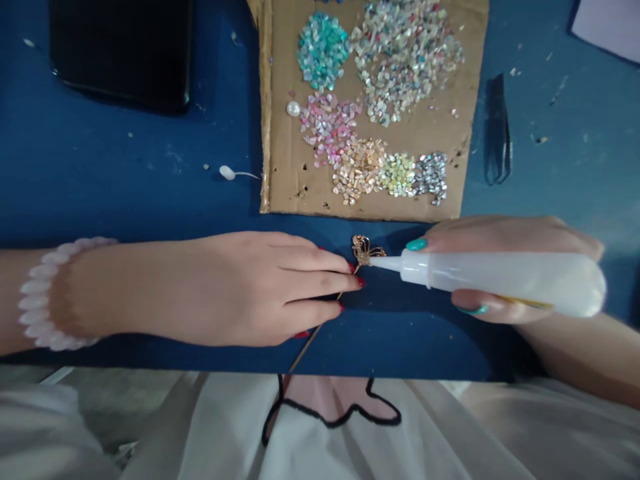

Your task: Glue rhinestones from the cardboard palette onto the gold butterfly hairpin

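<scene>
Pinching a thin pin (303, 352) in its fingertips, the left hand (225, 287) holds the gold butterfly (365, 251) on the pin's tip at centre. The right hand (500, 233) grips a bottle (500, 280), its nozzle touching the butterfly from 3 o'clock. Cardboard (285, 167) with bead piles (400, 60) lies at 12 o'clock.

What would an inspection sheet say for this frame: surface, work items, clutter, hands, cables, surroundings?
Surface: blue table, dotted with pale specks; cardboard sheet lying on it.
Job's things: gold butterfly pin on the table; squeeze bottle with its nozzle tip at the butterfly; sorted piles of coloured chips on the cardboard.
Clutter: black tweezers, loose pearl, white-headed pin.
Hands: left hand holds the pin's stem under its fingers; right hand grips the bottle.
Cables: nothing seen.
Surroundings: black device far left, white sheet far right corner, pale clothing at the near edge.
</scene>
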`<state>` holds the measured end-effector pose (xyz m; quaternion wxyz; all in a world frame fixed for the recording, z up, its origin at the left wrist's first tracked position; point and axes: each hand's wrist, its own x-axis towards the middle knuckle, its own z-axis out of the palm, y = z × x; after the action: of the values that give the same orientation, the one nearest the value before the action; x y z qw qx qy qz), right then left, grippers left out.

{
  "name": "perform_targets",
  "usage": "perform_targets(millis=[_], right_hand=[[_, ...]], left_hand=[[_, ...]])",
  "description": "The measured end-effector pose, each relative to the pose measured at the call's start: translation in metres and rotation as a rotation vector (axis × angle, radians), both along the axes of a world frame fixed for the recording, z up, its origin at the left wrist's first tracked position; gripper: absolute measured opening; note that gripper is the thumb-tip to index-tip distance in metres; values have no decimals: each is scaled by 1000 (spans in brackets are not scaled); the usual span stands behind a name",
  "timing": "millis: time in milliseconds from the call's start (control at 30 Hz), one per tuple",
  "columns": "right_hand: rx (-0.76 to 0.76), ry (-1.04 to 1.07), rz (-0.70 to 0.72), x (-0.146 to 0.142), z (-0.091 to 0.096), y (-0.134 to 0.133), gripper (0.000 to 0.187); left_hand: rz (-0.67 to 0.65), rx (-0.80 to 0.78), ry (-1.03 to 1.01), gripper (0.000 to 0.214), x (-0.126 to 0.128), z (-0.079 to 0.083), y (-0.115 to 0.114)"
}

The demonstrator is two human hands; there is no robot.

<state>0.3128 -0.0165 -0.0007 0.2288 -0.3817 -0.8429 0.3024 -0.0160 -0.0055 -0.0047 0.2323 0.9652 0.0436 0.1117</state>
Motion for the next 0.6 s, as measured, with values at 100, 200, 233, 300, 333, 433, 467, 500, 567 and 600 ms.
perform_targets(millis=[100,200,233,300,333,433,467,500,567,600], right_hand=[[75,60,22,-5,2,2,32],[115,121,85,-9,4,8,36],[124,125,126,-10,5,10,42],[143,98,169,-9,5,12,51],[144,113,152,-8,5,12,52],[127,211,153,-7,5,10,53],[117,230,163,-7,5,10,51],[108,231,164,-8,5,11,48],[104,213,167,-10,7,12,40],[109,203,173,-11,7,12,37]], left_hand=[[20,4,-33,32,2,4,3],[49,49,-45,24,1,7,6],[47,66,-36,22,-1,8,7],[23,83,-4,26,-5,8,10],[1,82,18,30,-8,8,11],[-49,59,67,37,-15,9,15],[-52,42,75,37,-16,10,16],[-49,21,79,37,-18,10,17],[-29,-17,77,36,-18,10,19],[-24,-26,74,37,-18,11,20]])
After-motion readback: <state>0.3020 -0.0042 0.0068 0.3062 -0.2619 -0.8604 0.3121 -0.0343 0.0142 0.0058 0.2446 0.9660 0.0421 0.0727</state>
